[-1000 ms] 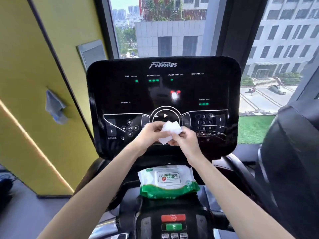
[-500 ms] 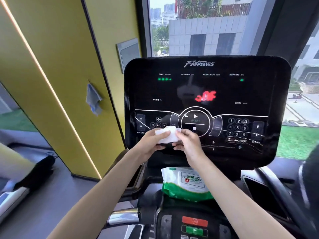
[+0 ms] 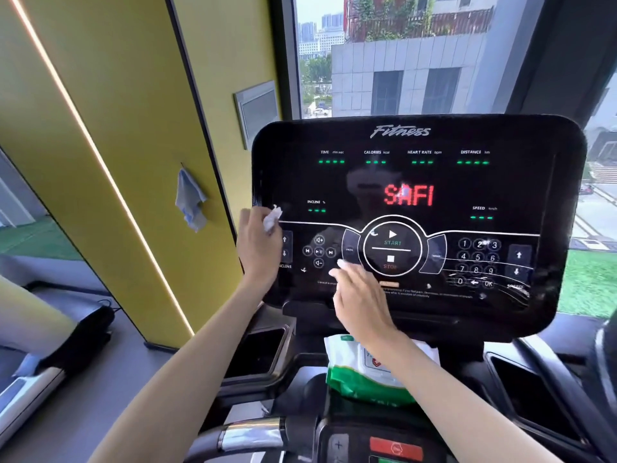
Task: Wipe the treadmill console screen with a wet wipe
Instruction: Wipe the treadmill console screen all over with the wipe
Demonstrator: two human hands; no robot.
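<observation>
The black glossy treadmill console screen (image 3: 434, 182) stands ahead, lit with red letters and green dashes. My left hand (image 3: 258, 248) is at the screen's left edge, closed around a crumpled white wet wipe (image 3: 272, 217) that pokes out above the fingers and touches the glass. My right hand (image 3: 362, 300) hovers in front of the lower middle of the screen, fingers spread and holding nothing, slightly blurred. A green and white wet wipe pack (image 3: 360, 375) lies on the ledge below the console, partly hidden by my right wrist.
A yellow wall (image 3: 110, 128) with a blue cloth (image 3: 190, 198) hanging on it rises to the left. Black cup holders (image 3: 260, 354) flank the console base. A red stop button (image 3: 395, 447) sits on the lower panel. A window behind shows buildings.
Both hands held the wipe together at the lower middle of the screen. Now my right hand has let go, and my left hand has carried the wipe up to the screen's left edge.
</observation>
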